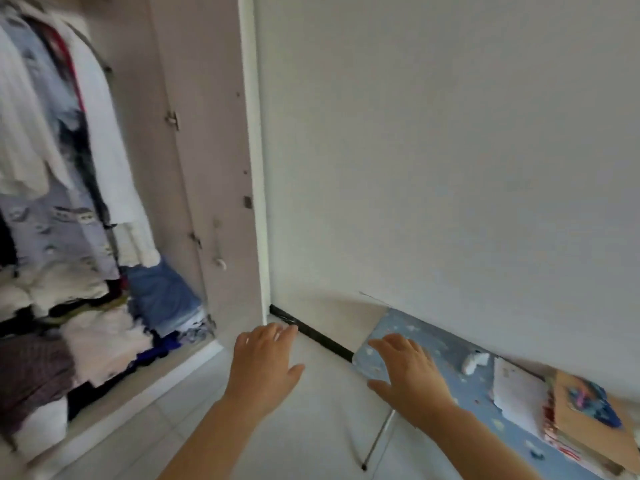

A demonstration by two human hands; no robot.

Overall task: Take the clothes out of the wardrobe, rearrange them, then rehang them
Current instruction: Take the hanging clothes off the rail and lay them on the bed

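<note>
Wardrobe [194, 161] standing open at left. Clothes [100, 133] hanging inside, folded piles [104, 336] lying stacked beneath them. Left hand [265, 365] and right hand [405, 372] reaching forward, fingers spread, holding nothing. Right one is overlapping the blue ironing board [446, 344] at its end. Floor [311, 427] lying open between wardrobe and board.

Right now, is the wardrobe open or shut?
Open. The wardrobe shows its inside: hanging clothes and folded piles are in plain sight, with no door across them.
</note>
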